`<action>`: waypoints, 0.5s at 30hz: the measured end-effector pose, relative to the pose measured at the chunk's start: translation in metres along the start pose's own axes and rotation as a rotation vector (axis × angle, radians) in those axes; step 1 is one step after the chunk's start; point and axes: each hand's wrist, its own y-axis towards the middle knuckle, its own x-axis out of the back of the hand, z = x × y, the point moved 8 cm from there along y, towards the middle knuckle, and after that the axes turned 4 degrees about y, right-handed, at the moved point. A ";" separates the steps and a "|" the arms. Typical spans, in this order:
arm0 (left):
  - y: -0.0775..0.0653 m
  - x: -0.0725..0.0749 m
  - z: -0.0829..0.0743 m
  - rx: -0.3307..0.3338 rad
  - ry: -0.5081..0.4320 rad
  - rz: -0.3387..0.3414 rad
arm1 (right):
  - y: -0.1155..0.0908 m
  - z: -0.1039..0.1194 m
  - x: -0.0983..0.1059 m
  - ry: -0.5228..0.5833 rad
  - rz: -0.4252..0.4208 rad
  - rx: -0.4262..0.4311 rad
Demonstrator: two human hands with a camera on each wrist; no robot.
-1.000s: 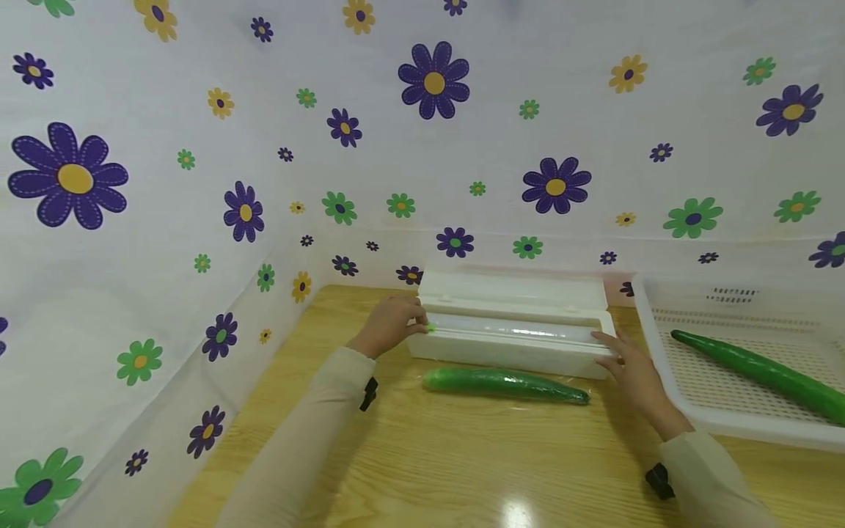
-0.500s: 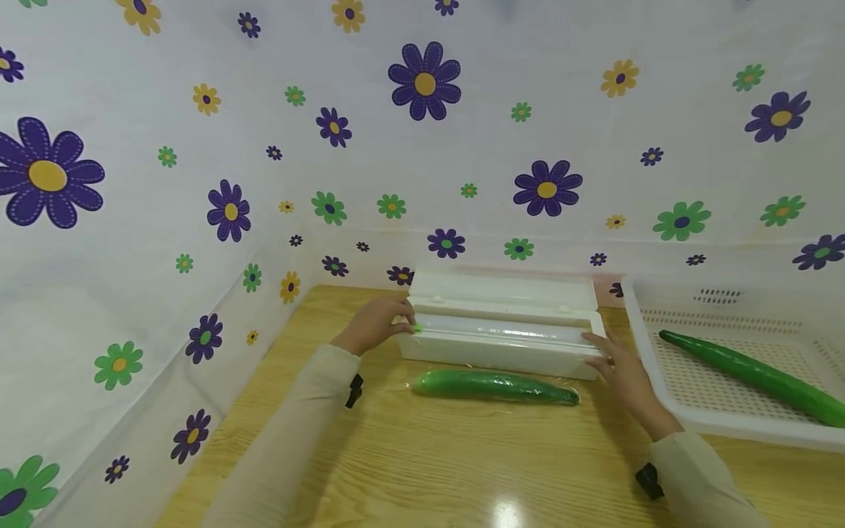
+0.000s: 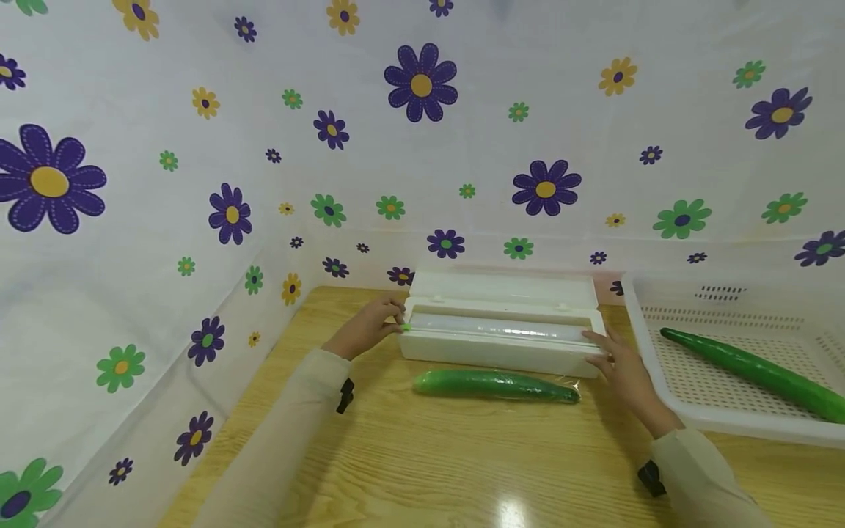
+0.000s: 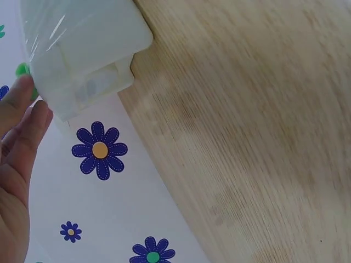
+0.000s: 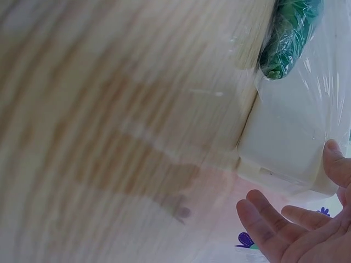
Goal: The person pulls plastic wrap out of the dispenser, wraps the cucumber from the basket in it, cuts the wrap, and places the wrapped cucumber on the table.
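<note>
A white cling film box (image 3: 498, 353), lid (image 3: 505, 286) raised, stands at the back with a roll of clear film (image 3: 491, 325) inside. My left hand (image 3: 366, 328) pinches a small green slide cutter (image 4: 23, 69) at the box's left end; its fingers (image 4: 37, 118) sit close to the end wall. At the right end, my right hand (image 3: 623, 368) has a digit (image 5: 333, 156) on the top front edge, over the film. Its other fingers (image 5: 269, 216) reach out straight past the end. A film-wrapped cucumber (image 3: 491, 384) lies on the table in front of the box.
At the right stands a white perforated basket (image 3: 647, 345) with another green cucumber (image 3: 752, 367) in it. A flower-printed cloth (image 3: 370, 154) hangs behind and to the left of the wooden table (image 3: 462, 462).
My left hand has slid slightly left with the green cutter, up to the box's left end. The right hand holds its place. The head view has shifted slightly.
</note>
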 end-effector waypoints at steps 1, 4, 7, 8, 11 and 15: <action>-0.001 0.000 -0.001 -0.001 0.008 0.001 | 0.000 0.001 0.000 -0.005 0.003 -0.005; 0.000 0.000 0.001 0.026 0.018 0.018 | -0.001 0.002 0.000 -0.011 0.008 -0.011; 0.000 -0.001 0.004 0.057 0.003 0.037 | -0.002 0.003 0.000 -0.014 0.007 -0.012; 0.000 -0.002 0.006 0.071 -0.008 0.037 | -0.002 0.002 0.000 -0.017 0.009 -0.013; -0.002 -0.003 0.011 0.107 -0.032 0.025 | -0.002 0.001 -0.002 -0.028 0.010 -0.015; -0.010 -0.002 0.011 0.142 0.009 0.001 | -0.005 -0.001 -0.004 -0.058 0.025 -0.025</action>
